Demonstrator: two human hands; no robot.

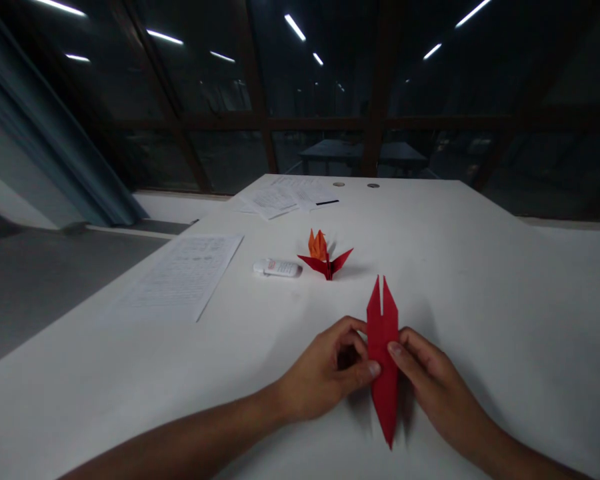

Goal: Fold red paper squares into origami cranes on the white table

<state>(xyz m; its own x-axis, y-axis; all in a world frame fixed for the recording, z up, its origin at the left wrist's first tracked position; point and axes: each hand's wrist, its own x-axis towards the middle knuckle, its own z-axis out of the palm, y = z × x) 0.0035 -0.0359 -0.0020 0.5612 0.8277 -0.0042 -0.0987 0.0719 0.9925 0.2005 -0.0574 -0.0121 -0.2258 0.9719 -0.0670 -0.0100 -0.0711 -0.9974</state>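
A long piece of folded red origami paper point(383, 340) is held above the white table, split into two narrow points at its far end and tapering to one point at the near end. My left hand point(325, 370) pinches its left edge, thumb on top and fingers partly hidden behind. On the opposite edge, my right hand point(430, 377) grips it with the thumb pressed on the face and the other fingers behind. Beyond the hands stand a finished-looking red paper crane point(329, 265) with spread wings and an orange origami piece point(317, 245) just behind it.
A white bottle-shaped item point(277, 268) with small print lies left of the crane. One printed sheet point(185, 273) rests along the left table edge, and several papers point(280, 199) overlap at the back. Two round fittings point(373, 185) sit near the far edge of the table point(480, 300).
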